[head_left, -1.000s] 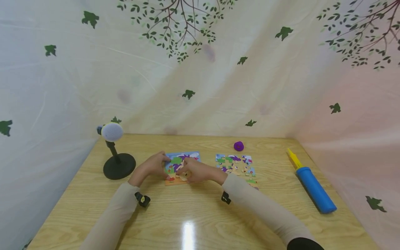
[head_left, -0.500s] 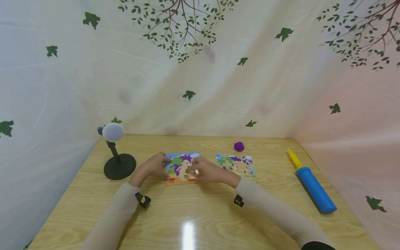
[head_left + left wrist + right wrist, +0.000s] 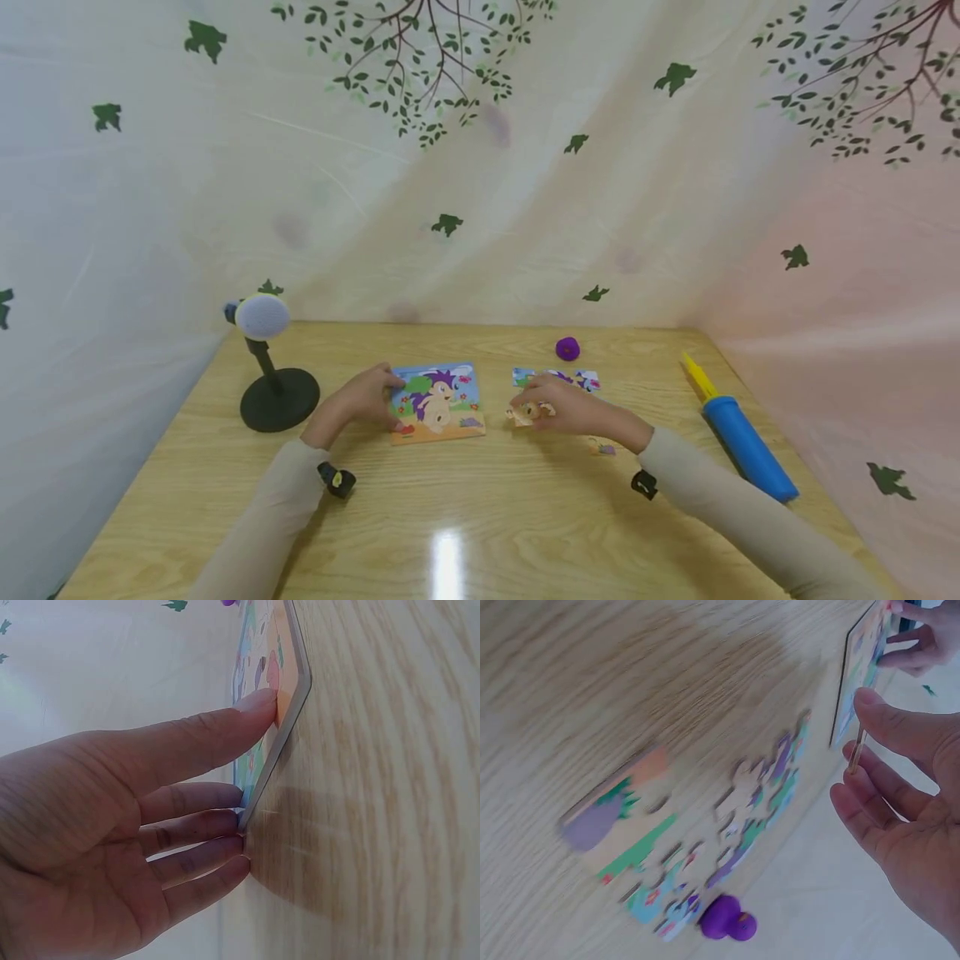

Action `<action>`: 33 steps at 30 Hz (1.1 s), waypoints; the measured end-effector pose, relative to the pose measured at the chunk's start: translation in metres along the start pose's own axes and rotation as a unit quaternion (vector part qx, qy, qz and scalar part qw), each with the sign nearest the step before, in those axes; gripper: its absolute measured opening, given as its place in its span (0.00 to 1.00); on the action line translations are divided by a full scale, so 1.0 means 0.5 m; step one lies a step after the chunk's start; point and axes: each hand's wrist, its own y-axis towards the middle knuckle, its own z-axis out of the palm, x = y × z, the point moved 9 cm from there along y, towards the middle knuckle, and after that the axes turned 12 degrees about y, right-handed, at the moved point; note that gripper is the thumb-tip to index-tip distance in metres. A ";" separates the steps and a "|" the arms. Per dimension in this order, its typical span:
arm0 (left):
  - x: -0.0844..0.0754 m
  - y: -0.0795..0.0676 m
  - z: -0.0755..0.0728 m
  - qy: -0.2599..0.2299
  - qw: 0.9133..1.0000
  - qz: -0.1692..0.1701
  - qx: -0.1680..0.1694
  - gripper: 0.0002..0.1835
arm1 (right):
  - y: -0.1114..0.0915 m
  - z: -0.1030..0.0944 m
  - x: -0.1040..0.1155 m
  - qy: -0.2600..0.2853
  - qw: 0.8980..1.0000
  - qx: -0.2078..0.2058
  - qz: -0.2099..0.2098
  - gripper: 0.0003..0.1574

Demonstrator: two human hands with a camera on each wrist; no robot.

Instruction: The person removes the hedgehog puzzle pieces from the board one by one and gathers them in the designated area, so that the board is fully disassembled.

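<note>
A flat puzzle board (image 3: 450, 429) with a purple hedgehog picture lies on the table. My left hand (image 3: 363, 400) grips its left edge. The left wrist view has the thumb (image 3: 259, 709) on the picture and the other fingertips along the side edge. To the right of the board, my right hand (image 3: 564, 405) pinches a thin puzzle piece (image 3: 857, 752) between thumb and fingers, seen nearly edge-on in the right wrist view. Below that hand are loose puzzle pieces (image 3: 649, 851), spread on the table and partly hidden by the hand in the head view.
A small purple figure (image 3: 567, 348) made of rounded lumps sits behind the loose pieces. On the right lies a blue hand pump (image 3: 752, 450) with a yellow nozzle. A round-headed device on a black stand (image 3: 280, 401) stands at the left. Patterned cloth hangs behind the table.
My right hand has moved right, off the board to over the loose pieces, uncovering the hedgehog picture. The left hand keeps its place at the board's edge. The head view has shifted slightly.
</note>
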 end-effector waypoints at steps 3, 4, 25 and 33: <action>0.001 -0.001 0.000 0.004 1.000 0.003 -0.002 0.42 | -0.025 -0.009 -0.012 -0.004 1.000 -0.001 0.007 0.26; 0.002 -0.002 0.000 0.005 1.000 0.004 -0.002 0.42 | -0.033 -0.012 -0.014 -0.002 1.000 -0.001 0.007 0.26; 0.002 -0.001 0.001 0.002 1.000 0.005 0.001 0.41 | -0.108 0.011 -0.051 0.012 0.999 0.023 0.028 0.23; 0.000 -0.003 -0.001 0.002 1.000 0.004 -0.001 0.42 | -0.116 0.014 -0.064 0.009 0.998 0.022 0.054 0.24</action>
